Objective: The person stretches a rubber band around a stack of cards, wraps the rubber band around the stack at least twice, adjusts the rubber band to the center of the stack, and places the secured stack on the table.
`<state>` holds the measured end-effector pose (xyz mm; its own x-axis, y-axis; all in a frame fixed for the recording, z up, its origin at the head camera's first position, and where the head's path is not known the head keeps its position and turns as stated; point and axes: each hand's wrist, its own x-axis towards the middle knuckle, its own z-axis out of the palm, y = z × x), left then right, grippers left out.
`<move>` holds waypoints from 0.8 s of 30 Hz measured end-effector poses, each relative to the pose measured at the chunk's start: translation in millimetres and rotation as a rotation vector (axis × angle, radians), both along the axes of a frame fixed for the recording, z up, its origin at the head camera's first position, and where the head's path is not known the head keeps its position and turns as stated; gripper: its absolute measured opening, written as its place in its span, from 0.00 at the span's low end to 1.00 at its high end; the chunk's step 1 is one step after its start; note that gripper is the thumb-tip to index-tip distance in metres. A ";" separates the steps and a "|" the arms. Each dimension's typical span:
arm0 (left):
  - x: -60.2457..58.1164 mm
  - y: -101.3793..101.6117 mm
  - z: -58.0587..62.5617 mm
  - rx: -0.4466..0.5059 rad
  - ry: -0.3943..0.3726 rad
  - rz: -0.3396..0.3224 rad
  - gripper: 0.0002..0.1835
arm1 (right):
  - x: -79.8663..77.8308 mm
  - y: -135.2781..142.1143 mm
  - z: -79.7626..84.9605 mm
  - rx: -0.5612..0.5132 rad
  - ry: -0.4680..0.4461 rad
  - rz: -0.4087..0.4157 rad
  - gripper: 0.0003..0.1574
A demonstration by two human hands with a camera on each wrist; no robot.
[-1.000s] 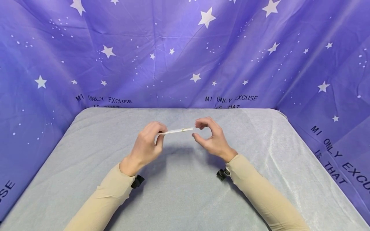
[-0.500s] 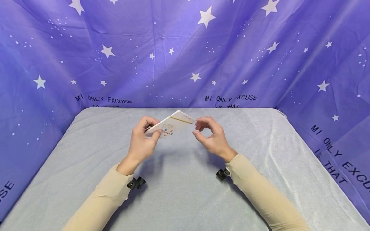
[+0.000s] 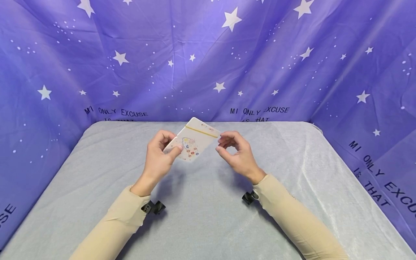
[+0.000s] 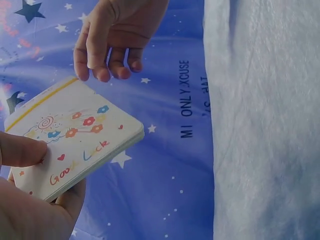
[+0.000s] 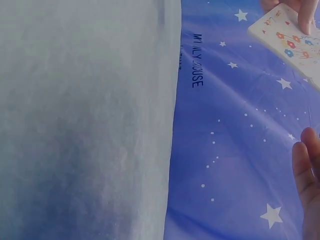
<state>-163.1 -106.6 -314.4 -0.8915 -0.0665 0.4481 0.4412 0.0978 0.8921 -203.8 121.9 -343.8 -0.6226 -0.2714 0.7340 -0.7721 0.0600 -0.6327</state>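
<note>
A small white notebook point(image 3: 198, 139) is held tilted in the air by my left hand point(image 3: 159, 151), thumb on the cover and fingers behind. In the left wrist view, the notebook point(image 4: 70, 132) shows flowers, a sun swirl, hearts and the words "Good Luck". A yellow elastic band point(image 4: 40, 106) crosses its cover near one edge. My right hand point(image 3: 238, 155) hovers at the notebook's right corner with loosely curved fingers, holding nothing. Whether a fingertip touches that corner is hard to tell. The right wrist view catches only some fingers of the right hand point(image 5: 307, 175), below the notebook point(image 5: 292, 42).
A pale grey-blue cloth covers the table point(image 3: 208, 216) beneath both hands. Behind it and at the sides hangs a purple curtain point(image 3: 201, 54) with white stars and black lettering. Black wrist cameras sit at the left cuff point(image 3: 154, 207) and right cuff point(image 3: 249, 197).
The notebook was edge-on to the head view; my left hand has turned it so its decorated cover now faces up toward the head camera. The right hand has hardly moved, its fingertips slightly closer together.
</note>
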 end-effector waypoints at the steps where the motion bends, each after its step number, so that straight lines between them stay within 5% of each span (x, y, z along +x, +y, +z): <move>1: 0.1 0.2 0.0 0.006 -0.017 -0.005 0.12 | 0.9 -0.2 0.6 -0.004 -0.015 0.000 0.23; 14: -0.4 3.2 -3.8 0.045 -0.114 -0.071 0.14 | -1.5 1.3 -5.1 -0.162 -0.207 0.083 0.17; 24: -1.1 4.6 -6.7 0.063 -0.149 -0.106 0.15 | -9.4 2.9 -11.3 -0.237 -0.281 0.010 0.08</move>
<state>-164.1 -102.0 -321.1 -0.9512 0.0081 0.3086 0.3086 -0.0002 0.9512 -213.2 124.9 -355.1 -0.8070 -0.1212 0.5780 -0.5661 -0.1201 -0.8156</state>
